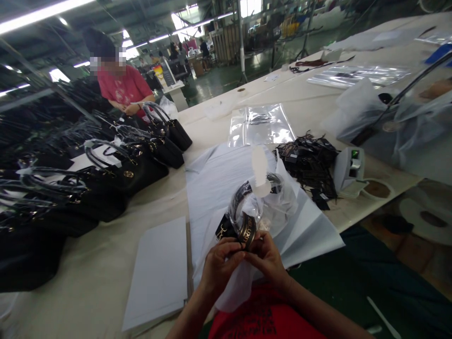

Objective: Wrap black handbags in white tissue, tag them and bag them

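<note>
Red shirt [254, 321], then gold-lettered tag [248, 227] in left hand [219, 264] and right hand [267, 259]

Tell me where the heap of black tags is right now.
In the head view, the heap of black tags lies on the table right of the white paper sheets, just left of the white tape dispenser.

Gap between handbags [143, 175], white sheets [158, 270]; tag heap [307, 162] blocks right.
</note>
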### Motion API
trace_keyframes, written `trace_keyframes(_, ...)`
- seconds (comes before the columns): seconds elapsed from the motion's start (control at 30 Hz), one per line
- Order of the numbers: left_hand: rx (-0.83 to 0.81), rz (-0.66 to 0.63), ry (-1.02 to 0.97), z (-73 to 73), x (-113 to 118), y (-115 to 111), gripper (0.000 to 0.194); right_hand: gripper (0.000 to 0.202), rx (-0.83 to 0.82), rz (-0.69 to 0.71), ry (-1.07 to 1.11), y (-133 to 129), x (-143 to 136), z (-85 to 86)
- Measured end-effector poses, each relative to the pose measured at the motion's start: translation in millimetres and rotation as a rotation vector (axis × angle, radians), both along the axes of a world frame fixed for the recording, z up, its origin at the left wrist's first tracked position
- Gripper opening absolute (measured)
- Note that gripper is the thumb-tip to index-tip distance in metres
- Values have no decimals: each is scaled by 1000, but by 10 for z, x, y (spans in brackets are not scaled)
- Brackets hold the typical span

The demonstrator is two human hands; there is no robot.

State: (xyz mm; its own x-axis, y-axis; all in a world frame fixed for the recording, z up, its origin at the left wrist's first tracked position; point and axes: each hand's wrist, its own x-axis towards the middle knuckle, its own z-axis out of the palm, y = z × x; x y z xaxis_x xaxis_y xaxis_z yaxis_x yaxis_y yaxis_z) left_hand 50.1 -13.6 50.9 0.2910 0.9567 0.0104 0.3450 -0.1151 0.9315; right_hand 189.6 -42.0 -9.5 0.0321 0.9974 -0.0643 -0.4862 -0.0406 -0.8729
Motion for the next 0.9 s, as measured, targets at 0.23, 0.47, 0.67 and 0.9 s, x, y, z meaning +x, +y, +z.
trace_keyframes(0.23, 55, -8, -46, -40, -33, 50, 12, 27, 182, -50, -148, -68, -37, -68)
trace_keyframes(0.47, 63, 20, -39, -27, -28, 37, 15, 22, 124, -149, -145, -68, 84, -4)
trace_keyframes(0.67, 171, 51, 78, 120, -139, -163, 19, 25, -6, -151, 47, 71, 187, 89)
trace_keyframes(0.9, 91, 126, 254, 542, -385, -600, 19, 22, -9, -24, -136, 156, 389, 116)
